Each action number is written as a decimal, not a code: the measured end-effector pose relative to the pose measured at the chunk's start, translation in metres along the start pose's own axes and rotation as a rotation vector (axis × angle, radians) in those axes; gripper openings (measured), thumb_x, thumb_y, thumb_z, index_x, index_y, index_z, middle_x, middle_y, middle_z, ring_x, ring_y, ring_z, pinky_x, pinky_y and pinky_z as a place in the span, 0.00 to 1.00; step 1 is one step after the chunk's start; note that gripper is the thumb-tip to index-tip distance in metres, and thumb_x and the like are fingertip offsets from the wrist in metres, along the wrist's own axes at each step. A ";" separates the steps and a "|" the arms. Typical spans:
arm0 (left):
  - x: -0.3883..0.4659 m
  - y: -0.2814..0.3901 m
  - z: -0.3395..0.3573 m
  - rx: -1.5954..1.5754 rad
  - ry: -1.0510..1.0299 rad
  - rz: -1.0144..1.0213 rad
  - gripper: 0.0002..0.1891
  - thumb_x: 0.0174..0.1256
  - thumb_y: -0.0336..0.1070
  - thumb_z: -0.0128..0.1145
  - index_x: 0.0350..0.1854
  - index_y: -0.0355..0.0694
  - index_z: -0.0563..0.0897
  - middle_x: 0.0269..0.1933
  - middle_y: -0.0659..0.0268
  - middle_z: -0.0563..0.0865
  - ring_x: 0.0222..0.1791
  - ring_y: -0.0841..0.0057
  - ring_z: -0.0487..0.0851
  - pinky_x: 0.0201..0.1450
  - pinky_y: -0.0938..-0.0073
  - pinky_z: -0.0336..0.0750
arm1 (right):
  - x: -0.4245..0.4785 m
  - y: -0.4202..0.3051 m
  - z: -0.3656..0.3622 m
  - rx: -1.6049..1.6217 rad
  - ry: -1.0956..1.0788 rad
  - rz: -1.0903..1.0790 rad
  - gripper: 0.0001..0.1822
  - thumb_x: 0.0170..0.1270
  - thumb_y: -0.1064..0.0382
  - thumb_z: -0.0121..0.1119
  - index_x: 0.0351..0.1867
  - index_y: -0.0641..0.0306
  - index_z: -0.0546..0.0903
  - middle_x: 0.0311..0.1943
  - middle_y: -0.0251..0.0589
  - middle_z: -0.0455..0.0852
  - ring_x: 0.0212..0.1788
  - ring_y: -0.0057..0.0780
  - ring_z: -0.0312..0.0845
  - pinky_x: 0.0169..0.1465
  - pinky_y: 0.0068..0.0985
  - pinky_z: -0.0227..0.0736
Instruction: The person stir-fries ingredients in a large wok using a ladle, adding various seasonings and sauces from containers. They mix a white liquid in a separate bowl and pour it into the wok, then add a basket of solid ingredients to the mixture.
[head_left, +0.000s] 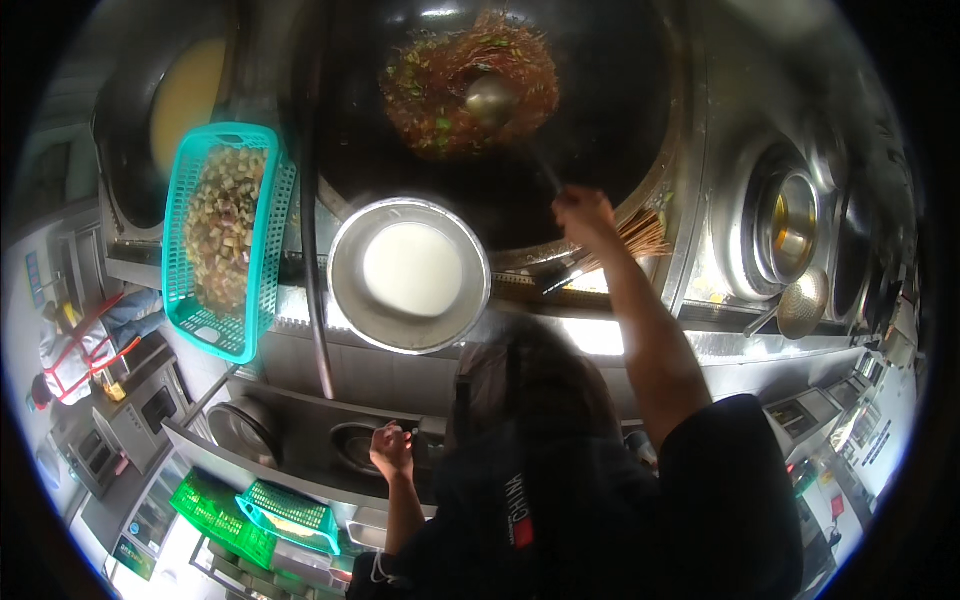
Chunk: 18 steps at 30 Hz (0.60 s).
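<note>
My right hand (585, 214) grips the handle of a ladle (491, 99). The ladle's round bowl sits amid reddish-brown shredded food with green pieces (439, 139) in a large dark wok (615, 82). At the wok's near edge stands a steel basin (346, 274) containing white liquid (412, 268). A bamboo wok brush (643, 234) lies beneath my right forearm. Low in the view, my left hand (391, 450) is held with curled fingers, apart from the wok. Whether it holds anything small cannot be made out.
A turquoise plastic basket (268, 277) of diced food stands left, near another wok (120, 157) with yellowish liquid. A long dark rod (310, 225) runs between basket and basin. Rightward are metal bowls (791, 217) and a perforated skimmer (802, 304). Another person (79, 352) stands far left.
</note>
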<state>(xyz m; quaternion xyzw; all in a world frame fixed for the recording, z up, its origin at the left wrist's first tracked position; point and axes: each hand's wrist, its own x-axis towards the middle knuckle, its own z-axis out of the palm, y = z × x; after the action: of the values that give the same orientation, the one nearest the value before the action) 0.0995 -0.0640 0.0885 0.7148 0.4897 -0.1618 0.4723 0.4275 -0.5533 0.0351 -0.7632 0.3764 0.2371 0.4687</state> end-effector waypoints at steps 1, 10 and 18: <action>0.012 -0.009 -0.003 0.041 -0.056 0.019 0.08 0.70 0.33 0.61 0.42 0.32 0.86 0.42 0.57 0.93 0.32 0.74 0.91 0.34 0.74 0.84 | 0.008 -0.024 -0.015 -0.081 0.001 0.078 0.12 0.70 0.57 0.61 0.48 0.59 0.89 0.25 0.42 0.89 0.24 0.29 0.87 0.32 0.31 0.85; 0.087 -0.012 0.060 0.033 -0.011 -0.071 0.10 0.69 0.36 0.61 0.39 0.34 0.86 0.30 0.61 0.91 0.27 0.75 0.90 0.31 0.74 0.82 | 0.023 -0.045 0.015 -0.680 0.058 -0.534 0.21 0.67 0.58 0.59 0.58 0.63 0.84 0.48 0.54 0.91 0.53 0.54 0.88 0.57 0.43 0.84; 0.032 -0.070 0.020 0.194 0.056 0.072 0.09 0.67 0.36 0.61 0.34 0.34 0.87 0.27 0.63 0.89 0.26 0.75 0.90 0.27 0.74 0.81 | 0.020 0.015 -0.050 -0.749 0.474 -0.316 0.28 0.69 0.59 0.56 0.70 0.63 0.75 0.41 0.56 0.91 0.46 0.55 0.89 0.52 0.47 0.84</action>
<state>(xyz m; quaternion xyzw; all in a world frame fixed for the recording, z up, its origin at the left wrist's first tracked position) 0.0593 -0.0584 0.0202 0.7785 0.4587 -0.1716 0.3925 0.4281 -0.6096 0.0350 -0.9608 0.2409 0.1016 0.0926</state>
